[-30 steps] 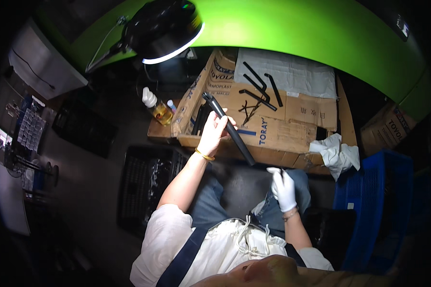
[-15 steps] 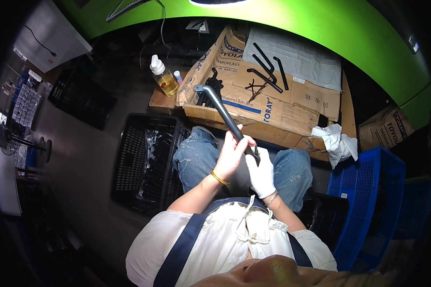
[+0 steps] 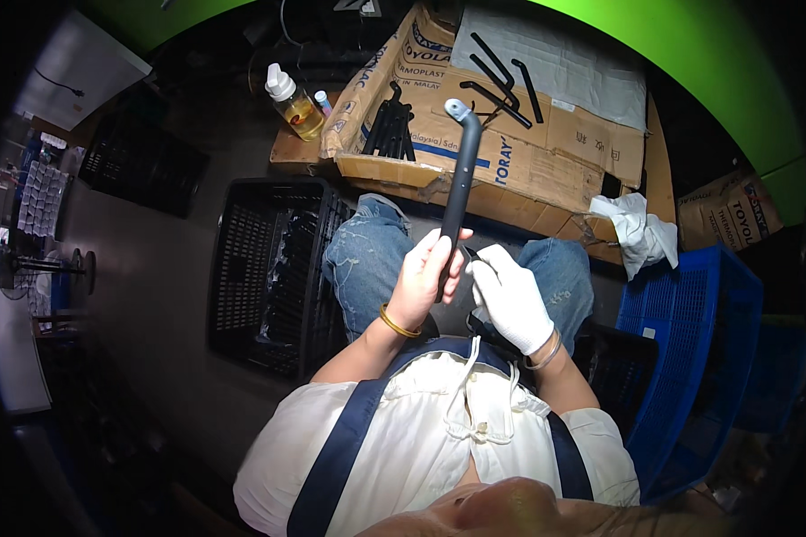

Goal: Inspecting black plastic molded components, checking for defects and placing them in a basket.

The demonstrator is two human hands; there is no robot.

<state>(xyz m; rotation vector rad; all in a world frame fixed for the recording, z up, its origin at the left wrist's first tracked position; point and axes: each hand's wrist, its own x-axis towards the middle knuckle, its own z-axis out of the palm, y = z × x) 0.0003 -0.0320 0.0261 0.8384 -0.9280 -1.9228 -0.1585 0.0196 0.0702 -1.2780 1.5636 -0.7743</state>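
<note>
My bare left hand (image 3: 433, 277) is wrapped around the lower part of a black bent bar (image 3: 459, 179). The bar stands nearly upright in front of me, its angled top end flattened, pale and pierced by a hole. Just right of it is my right hand (image 3: 513, 300) in a white glove, apart from the bar, with its fingers curled together. Something small and dark shows by the gloved fingertips, too little to name. Similar black bars (image 3: 501, 80) lie on the cardboard beyond, and more black pieces (image 3: 391, 125) are bunched at the carton's left.
An opened cardboard carton (image 3: 555, 201) spans the work area ahead. Left of it stands a bottle of yellow liquid (image 3: 301, 116). A black crate (image 3: 228, 268) with dark pieces sits by my left knee. At right are a crumpled white cloth (image 3: 640, 233) and blue crates (image 3: 690, 313).
The bar has swung from leaning left to nearly upright. My right hand has come off its lower end and moved right, while the left hand keeps its hold.
</note>
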